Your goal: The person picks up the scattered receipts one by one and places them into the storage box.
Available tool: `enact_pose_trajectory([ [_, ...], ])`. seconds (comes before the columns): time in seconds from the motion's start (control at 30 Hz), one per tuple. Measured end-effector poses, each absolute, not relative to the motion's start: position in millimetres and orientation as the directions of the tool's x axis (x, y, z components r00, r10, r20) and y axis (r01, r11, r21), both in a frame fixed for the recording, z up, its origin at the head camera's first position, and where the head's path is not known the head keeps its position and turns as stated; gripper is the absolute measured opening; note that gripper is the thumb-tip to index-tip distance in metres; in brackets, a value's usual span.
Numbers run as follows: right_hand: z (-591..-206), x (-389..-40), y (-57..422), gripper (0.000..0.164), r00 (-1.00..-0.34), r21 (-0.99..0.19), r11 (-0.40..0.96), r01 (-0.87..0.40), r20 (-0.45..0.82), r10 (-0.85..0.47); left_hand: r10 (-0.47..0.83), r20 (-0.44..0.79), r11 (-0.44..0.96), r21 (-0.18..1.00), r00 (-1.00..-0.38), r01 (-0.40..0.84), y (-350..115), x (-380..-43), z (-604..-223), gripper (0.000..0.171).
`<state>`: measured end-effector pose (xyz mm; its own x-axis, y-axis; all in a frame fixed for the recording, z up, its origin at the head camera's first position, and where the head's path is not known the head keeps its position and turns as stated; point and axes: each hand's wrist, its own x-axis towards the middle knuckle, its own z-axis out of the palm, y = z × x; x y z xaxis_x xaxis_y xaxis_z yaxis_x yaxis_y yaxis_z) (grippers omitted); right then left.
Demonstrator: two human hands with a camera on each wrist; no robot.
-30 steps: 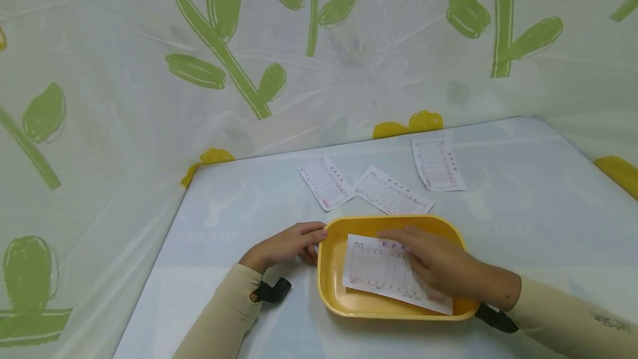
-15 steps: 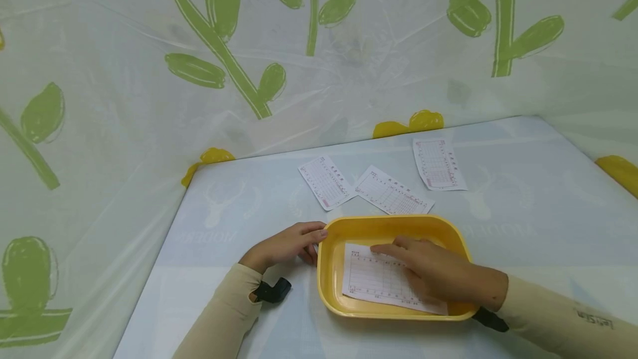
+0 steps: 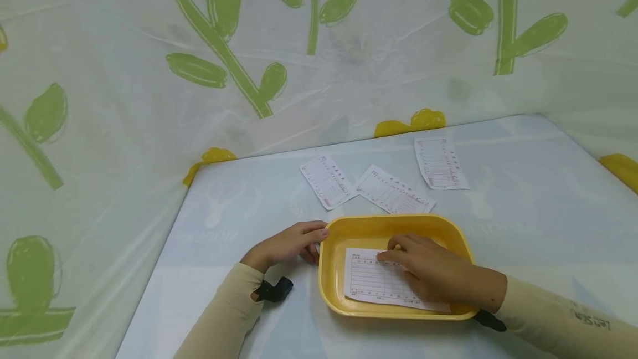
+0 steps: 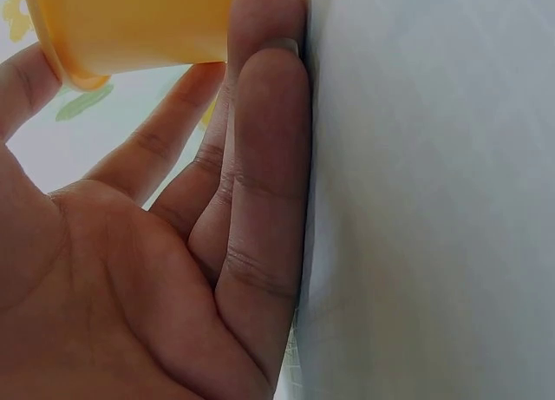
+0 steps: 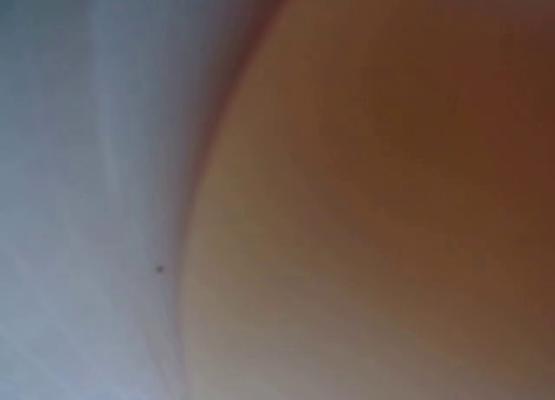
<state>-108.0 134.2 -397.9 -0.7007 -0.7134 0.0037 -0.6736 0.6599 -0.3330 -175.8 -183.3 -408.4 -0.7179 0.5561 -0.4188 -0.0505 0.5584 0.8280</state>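
Observation:
A yellow plastic tray point(image 3: 329, 281) stands near the front of the table, with a printed paper slip point(image 3: 366, 281) lying inside. My left hand point(image 3: 289, 244) rests at the tray's left side, thumb at the rim. The left wrist view shows the long fingers point(image 4: 269, 157) extended along the tabletop toward the tray wall. Reaching in from the right, my right hand point(image 3: 433, 270) lies over the slip's right part, fingers bent, fingertips right at its top edge. I cannot tell whether they pinch the paper. The right wrist view is a blur of orange-yellow tray wall point(image 5: 347, 244).
Beyond the tray, three more printed slips lie on the pale table point(image 3: 239, 270): a left slip point(image 3: 328, 181), a middle slip point(image 3: 394, 190) partly behind the tray rim, and a right slip point(image 3: 441, 164). A floral curtain point(image 3: 124, 71) hangs behind the table.
The slip in the tray has settled flatter and its top edge sits lower in view. My right hand has moved slightly left and its fingers have bent. My left hand stays at the tray.

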Motion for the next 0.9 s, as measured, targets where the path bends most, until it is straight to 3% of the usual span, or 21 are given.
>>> enact_pose_trajectory([
  [0.23, -390.2, -108.2, 138.5, 0.041, -0.721, -0.372, 0.663, -0.650, 0.023, -0.693, 0.554, -0.422, 0.564, 0.824, -0.717, -0.049, -180.5, -177.0, -408.9, 0.049],
  [0.43, -366.7, -110.4, 148.8, 0.032, -0.733, -0.483, 0.594, -0.643, 0.162, -0.661, 0.556, -0.413, 0.562, 0.826, -0.721, -0.040, -181.4, -177.0, -409.2, 0.048],
  [0.67, -350.3, -124.3, 164.0, 0.025, -0.779, -0.489, 0.609, -0.624, 0.327, -0.536, 0.556, -0.408, 0.565, 0.825, -0.724, -0.031, -183.7, -176.9, -409.8, 0.048],
  [0.9, -352.3, -150.3, 181.0, 0.027, -0.857, -0.511, 0.689, -0.514, 0.335, -0.391, 0.563, -0.406, 0.565, 0.825, -0.720, -0.023, -184.4, -177.4, -411.6, 0.049],
])
